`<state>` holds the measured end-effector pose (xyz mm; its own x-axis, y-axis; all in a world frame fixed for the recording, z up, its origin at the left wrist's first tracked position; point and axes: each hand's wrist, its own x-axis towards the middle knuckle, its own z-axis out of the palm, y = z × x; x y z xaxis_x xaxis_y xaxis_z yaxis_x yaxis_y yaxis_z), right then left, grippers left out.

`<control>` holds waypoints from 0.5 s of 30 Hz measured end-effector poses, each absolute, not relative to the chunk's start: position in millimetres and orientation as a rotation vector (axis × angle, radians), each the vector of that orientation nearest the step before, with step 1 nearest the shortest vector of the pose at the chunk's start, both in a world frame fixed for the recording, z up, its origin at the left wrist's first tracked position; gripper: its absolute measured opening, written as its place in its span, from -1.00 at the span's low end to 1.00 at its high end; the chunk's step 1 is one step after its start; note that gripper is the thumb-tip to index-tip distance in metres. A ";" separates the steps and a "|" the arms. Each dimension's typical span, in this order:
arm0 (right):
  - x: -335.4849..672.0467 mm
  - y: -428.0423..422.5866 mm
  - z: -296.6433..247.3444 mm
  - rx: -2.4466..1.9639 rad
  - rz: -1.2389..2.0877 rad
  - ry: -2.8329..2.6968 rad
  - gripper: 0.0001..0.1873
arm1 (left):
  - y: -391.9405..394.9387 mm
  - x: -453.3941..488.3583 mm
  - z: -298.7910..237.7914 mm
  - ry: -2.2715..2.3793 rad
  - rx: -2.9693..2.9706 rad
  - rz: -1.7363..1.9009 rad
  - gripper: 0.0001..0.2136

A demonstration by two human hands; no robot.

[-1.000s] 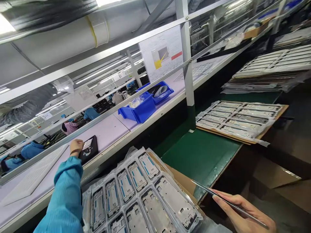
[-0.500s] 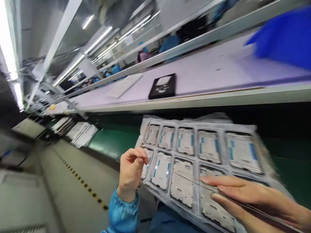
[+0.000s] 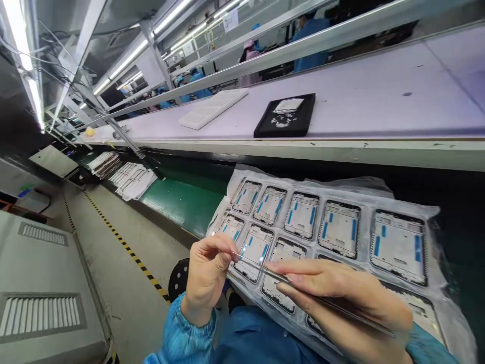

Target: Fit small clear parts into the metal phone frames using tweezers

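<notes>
A long thin metal strip runs across the lower middle of the view. My right hand grips it along its length, and the fingers of my left hand pinch its far end. Both hands lie just above a clear plastic-wrapped sheet of dark-edged phone mid-frames, each marked with blue strips. One such frame sits at the right. My hands and the strip hide part of the lower row.
A white-topped workbench holds a black pad and a white ribbed board. Stacked frames rest on a green conveyor. A grey vented cabinet stands lower left, beside a taped floor. Blue-clad co-workers sit beyond.
The view has swung from the bench towards the sheet of frames. My left hand has left the black pad and now pinches the strip's end. The sheet now lies lower in view.
</notes>
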<state>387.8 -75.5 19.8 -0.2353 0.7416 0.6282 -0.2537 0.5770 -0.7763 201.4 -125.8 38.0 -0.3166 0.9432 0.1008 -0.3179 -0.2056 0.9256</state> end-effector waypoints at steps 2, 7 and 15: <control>391.8 -76.1 21.2 -0.435 0.941 -1.547 -0.74 | -121.0 203.8 37.8 1.065 0.921 1.665 -0.77; 401.7 -76.6 20.8 -0.476 0.836 -1.557 -0.75 | -112.0 210.1 35.3 1.045 0.996 1.608 -0.78; 409.7 -85.3 18.1 -0.556 0.803 -1.548 -0.80 | -108.2 212.4 25.9 1.127 1.063 1.646 -0.66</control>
